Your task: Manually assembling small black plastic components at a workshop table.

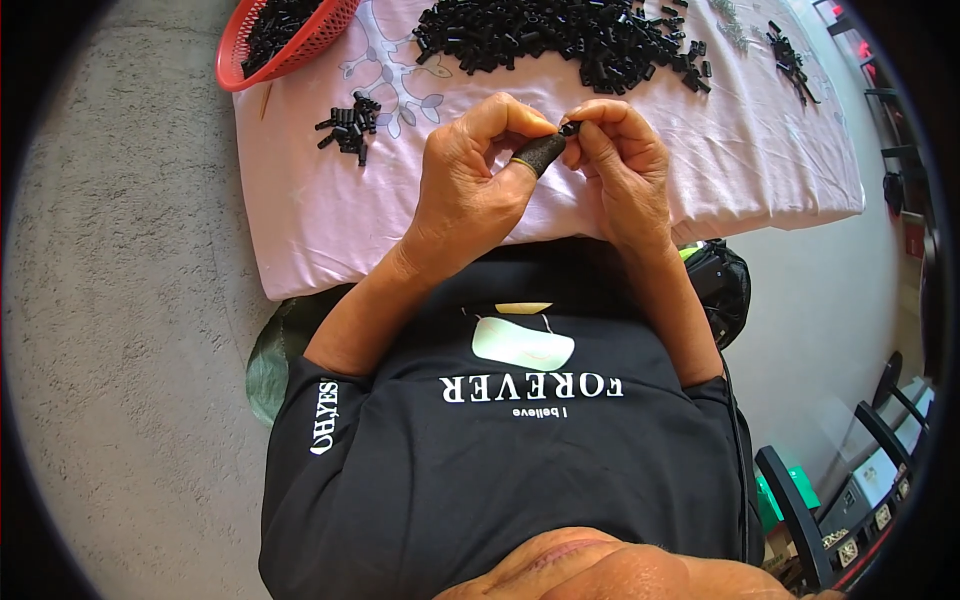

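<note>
Above the near part of the cloth-covered table, my left hand [475, 180] and my right hand [622, 170] meet at the fingertips. Between them they pinch a small black piece [569, 129], mostly hidden by the fingers. A dark finger cot [541, 154] with a yellowish rim covers my left thumb. Beyond my hands lies a large heap of short black tubular pieces [540, 35]. A smaller pile of similar black pieces [350, 127] sits to the left of my left hand.
A red plastic basket [316, 40] holding black pieces stands at the table's far left edge. Thin black parts [788, 62] lie at the far right. Pink patterned cloth [780, 170] covers the table. A black bag [722, 290] hangs below its near edge, and chairs [795, 510] stand at the right.
</note>
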